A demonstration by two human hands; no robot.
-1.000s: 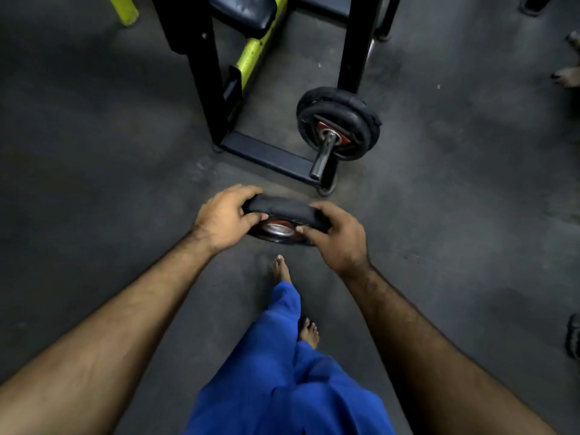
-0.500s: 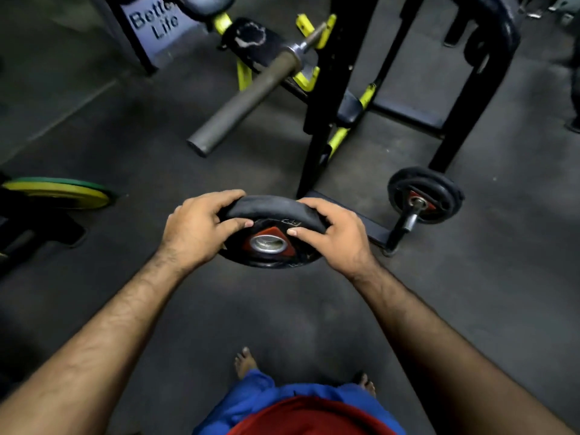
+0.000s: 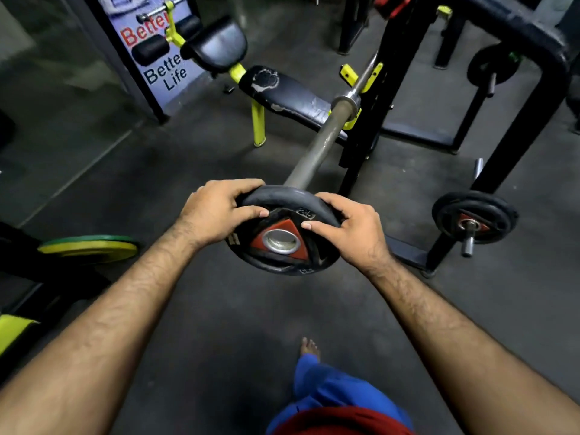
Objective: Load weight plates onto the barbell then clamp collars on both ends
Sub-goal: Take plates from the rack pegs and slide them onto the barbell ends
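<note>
Taking the barbell sleeve (image 3: 317, 149) as the fixed mark: well to its left, low near the floor, a green and yellow plate (image 3: 88, 248) lies flat on dark equipment, not part of this step as far as one can judge. Nearer, the left hand (image 3: 216, 211) is wrapped over the left rim of the black weight plate (image 3: 284, 237), thumb laid across its face and fingers curled behind, a firm grip. The plate sits right at the free end of the sleeve, face tilted up toward the camera, its metal-lined centre hole (image 3: 281, 241) showing lower than the sleeve's end. That tilt probably comes from carrying it at waist height. To go on, the hole must be raised and squared to the sleeve. Whether the plate's back already touches the sleeve tip is hidden by its rim.

The right hand (image 3: 351, 230) clasps the opposite rim in the same way, so the load is shared and the plate can be steered evenly. Beyond the plate the sleeve runs up to a yellow rack hook (image 3: 353, 119) on the black upright (image 3: 383, 98), beside the worn bench pad (image 3: 292, 95). To the right of the sleeve, a second black plate (image 3: 474, 216) hangs on a storage peg (image 3: 468, 243). No collars are visible.
</note>
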